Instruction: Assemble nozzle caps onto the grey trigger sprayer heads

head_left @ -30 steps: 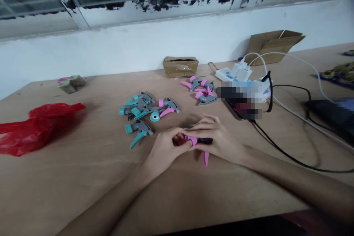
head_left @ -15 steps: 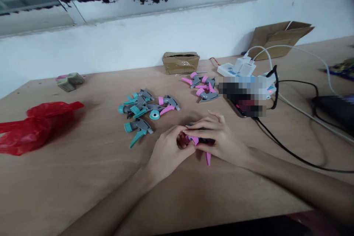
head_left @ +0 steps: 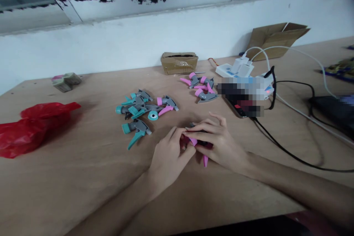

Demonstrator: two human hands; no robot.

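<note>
Between my two hands is a spray trigger head with a pink collar and pink lever (head_left: 205, 160); its grey body is mostly hidden by fingers. My left hand (head_left: 169, 155) pinches the collar end with thumb and fingers. My right hand (head_left: 221, 138) wraps over the body, its little finger raised. Just beyond lies a pile of grey and teal spray trigger heads (head_left: 136, 105), with one teal trigger head (head_left: 137, 130) closer to me. A pink and grey trigger head (head_left: 167, 104) touches the pile's right side. Several more pink ones (head_left: 206, 96) lie farther back.
A red plastic bag (head_left: 35, 127) lies at the left, with small greenish blocks (head_left: 66, 82) behind it. A small cardboard box (head_left: 179, 63) stands against the wall. At the right are a power strip (head_left: 225, 70), a phone (head_left: 235, 105), cables and an open carton (head_left: 272, 42).
My left fingers have closed in around the pink collar, narrowing the gap beneath them. My right hand keeps its grip. The whole view has shifted slightly.
</note>
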